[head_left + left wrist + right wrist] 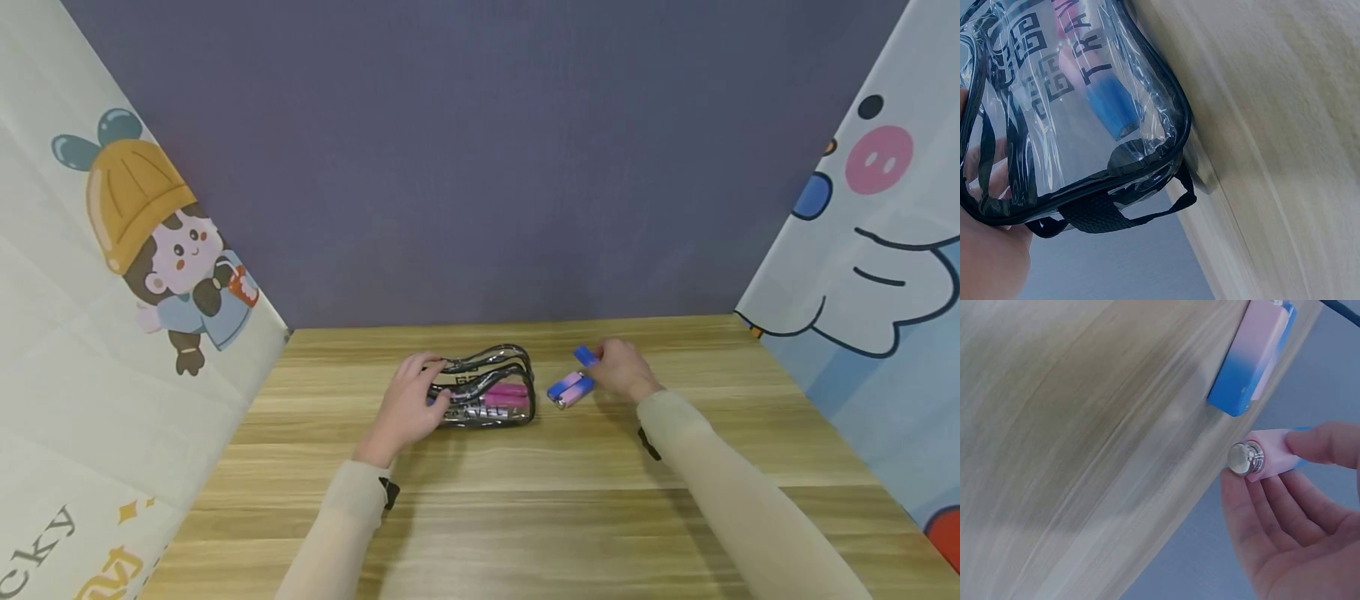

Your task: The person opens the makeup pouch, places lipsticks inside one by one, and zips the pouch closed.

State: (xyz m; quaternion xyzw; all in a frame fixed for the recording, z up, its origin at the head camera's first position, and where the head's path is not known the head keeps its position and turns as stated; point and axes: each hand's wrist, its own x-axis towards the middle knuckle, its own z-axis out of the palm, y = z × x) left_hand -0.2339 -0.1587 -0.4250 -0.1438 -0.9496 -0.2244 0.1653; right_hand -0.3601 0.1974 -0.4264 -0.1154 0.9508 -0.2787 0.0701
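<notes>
A clear pouch (pixel 495 414) with black trim and printed lettering stands on the table, its top gaping. My left hand (pixel 408 407) grips the pouch at its left end, thumb in front and fingers behind. Through the plastic show magenta items (pixel 507 395) and a pink-and-blue tube (pixel 1110 106). My right hand (pixel 624 367) pinches a small squared pink-and-blue tube (pixel 1272 450) with a round silver end, thumb on one side and fingers on the other. Two similar tubes (pixel 570 389) lie side by side between the pouch and my right hand.
The wood-grain table (pixel 510 517) ends at a dark grey-purple wall (pixel 480 167) behind. Cartoon-printed sheets hang at the left (pixel 60 333) and right (pixel 900 333). A black strap loop (pixel 1110 215) sticks out from the pouch's end.
</notes>
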